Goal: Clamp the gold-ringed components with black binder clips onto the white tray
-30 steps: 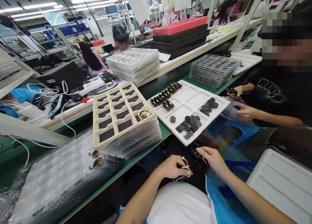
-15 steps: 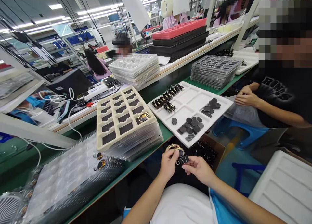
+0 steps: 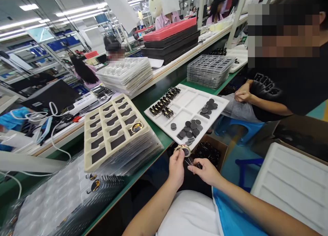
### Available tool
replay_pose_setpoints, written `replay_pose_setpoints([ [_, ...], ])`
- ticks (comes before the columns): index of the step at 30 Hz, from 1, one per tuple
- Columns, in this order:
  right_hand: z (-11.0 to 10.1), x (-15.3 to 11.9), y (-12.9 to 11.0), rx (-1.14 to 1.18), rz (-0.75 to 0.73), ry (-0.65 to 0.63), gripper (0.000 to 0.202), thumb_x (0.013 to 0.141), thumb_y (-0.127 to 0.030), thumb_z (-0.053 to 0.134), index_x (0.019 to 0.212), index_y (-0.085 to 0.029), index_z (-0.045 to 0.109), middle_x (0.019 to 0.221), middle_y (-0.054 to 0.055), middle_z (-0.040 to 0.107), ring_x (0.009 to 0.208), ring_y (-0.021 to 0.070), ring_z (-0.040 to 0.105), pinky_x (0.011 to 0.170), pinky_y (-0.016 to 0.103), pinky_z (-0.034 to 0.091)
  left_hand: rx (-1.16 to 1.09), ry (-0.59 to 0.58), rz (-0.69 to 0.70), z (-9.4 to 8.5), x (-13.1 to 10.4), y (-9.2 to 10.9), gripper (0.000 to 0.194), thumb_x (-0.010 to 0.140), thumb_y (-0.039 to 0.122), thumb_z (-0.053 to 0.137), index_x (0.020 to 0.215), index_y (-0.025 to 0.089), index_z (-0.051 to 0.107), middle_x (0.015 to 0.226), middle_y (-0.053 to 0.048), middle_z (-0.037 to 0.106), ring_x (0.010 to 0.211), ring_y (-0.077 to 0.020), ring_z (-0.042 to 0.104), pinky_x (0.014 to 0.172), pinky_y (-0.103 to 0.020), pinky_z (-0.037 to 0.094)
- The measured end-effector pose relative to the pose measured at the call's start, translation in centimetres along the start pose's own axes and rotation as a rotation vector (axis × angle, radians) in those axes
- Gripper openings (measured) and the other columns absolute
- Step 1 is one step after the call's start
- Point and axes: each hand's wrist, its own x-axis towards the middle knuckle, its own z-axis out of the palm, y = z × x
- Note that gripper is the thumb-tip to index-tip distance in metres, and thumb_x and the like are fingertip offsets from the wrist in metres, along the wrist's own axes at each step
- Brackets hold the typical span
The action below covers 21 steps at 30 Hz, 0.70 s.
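The round, gold-rimmed metal part (image 3: 185, 149) is pinched between the left hand's (image 3: 176, 168) thumb and fingers, at the near corner of the white plastic compartment tray (image 3: 194, 99). The right hand (image 3: 208, 173) pinches a black, wire-handled metal clip (image 3: 199, 165) beside it; contact is unclear. Careful handling probably means gripping only the rim and keeping the clip square. Both forearms angle inward over the lap.

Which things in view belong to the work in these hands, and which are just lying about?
In the work:
- left hand: gold-rimmed round part
- right hand: black clip
- probably cardboard box of clips, white tray, dark discs, cream tray

Apparently lying about:
- red tray
- blue stool
- ridged white panel
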Motion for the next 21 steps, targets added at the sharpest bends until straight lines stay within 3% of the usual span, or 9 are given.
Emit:
replay_pose_setpoints([
  [4,-4.6,0.1,2.0,-0.271,0.046,0.131,0.039,0.084,-0.056,0.066,0.073,-0.019,0.071,0.074,0.006,0.073,0.072,0.0255,0.067,0.068,0.034,0.05,-0.004,0.003,-0.047,0.4,1.9,1.2,0.049,0.088,0.062,0.067,0.099,0.016,0.078,0.106,-0.01,0.075,0.101,-0.0223,0.067,0.092,-0.033,0.053],
  [8,-8.5,1.4,2.6,-0.59,0.144,0.284,0.047,0.072,-0.048,0.079,0.107,-0.019,0.072,0.121,0.016,0.071,0.103,0.038,0.07,0.083,0.046,0.057,0.088,-0.052,-0.088,1.2,3.8,1.8,0.051,0.084,0.064,0.07,0.094,0.015,0.079,0.097,-0.008,0.074,0.088,-0.0195,0.065,0.076,-0.028,0.053],
  [10,-9.1,2.6,1.4,-0.56,-0.03,0.299,0.049,0.078,-0.043,0.076,0.12,-0.021,0.064,0.141,0.016,0.06,0.116,0.0359,0.066,0.085,0.045,0.059,0.127,-0.074,-0.098,1.9,4.8,1.8,0.054,0.082,0.067,0.07,0.094,0.015,0.078,0.094,-0.008,0.074,0.086,-0.0191,0.066,0.073,-0.027,0.053],
  [12,-8.8,4.3,-0.5,-0.479,-0.307,0.24,0.035,0.086,-0.038,0.07,0.117,-0.022,0.061,0.15,0.015,0.052,0.125,0.0328,0.061,0.092,0.045,0.059,0.149,-0.101,-0.109,2.7,5.9,1.7,0.058,0.08,0.07,0.068,0.092,0.015,0.078,0.091,-0.008,0.074,0.084,-0.0194,0.067,0.072,-0.027,0.053],
  [14,-8.2,6.5,-2.5,-0.45,-0.549,0.159,0.019,0.09,-0.031,0.066,0.106,-0.022,0.06,0.147,0.016,0.054,0.128,0.0315,0.058,0.101,0.048,0.054,0.169,-0.118,-0.108,3.4,7.1,1.6,0.06,0.079,0.073,0.067,0.092,0.015,0.076,0.088,-0.007,0.073,0.082,-0.0192,0.067,0.072,-0.028,0.054],
  [16,-7.8,9.1,-3.7,-0.454,-0.695,0.089,0.008,0.09,-0.025,0.063,0.097,-0.023,0.059,0.131,0.015,0.065,0.122,0.0303,0.062,0.102,0.05,0.052,0.2,-0.111,-0.096,3.6,8.5,1.5,0.062,0.08,0.075,0.064,0.093,0.015,0.075,0.086,-0.006,0.072,0.078,-0.0181,0.066,0.071,-0.028,0.054],
  [18,-7.7,11.8,-4.0,-0.441,-0.748,0.05,0.005,0.089,-0.024,0.062,0.091,-0.024,0.057,0.115,0.014,0.07,0.11,0.0285,0.065,0.096,0.047,0.054,0.256,-0.091,-0.08,3.4,10.3,1.5,0.063,0.084,0.075,0.058,0.092,0.014,0.074,0.082,-0.006,0.071,0.074,-0.0167,0.065,0.069,-0.028,0.053],
  [21,-8.0,15.2,-3.0,-0.396,-0.666,0.138,0.013,0.083,-0.029,0.067,0.087,-0.024,0.056,0.105,0.011,0.071,0.096,0.026,0.067,0.087,0.042,0.056,0.387,-0.033,-0.042,2.5,13.1,1.9,0.058,0.092,0.067,0.049,0.093,0.015,0.073,0.081,-0.006,0.07,0.072,-0.0171,0.064,0.068,-0.029,0.052],
])
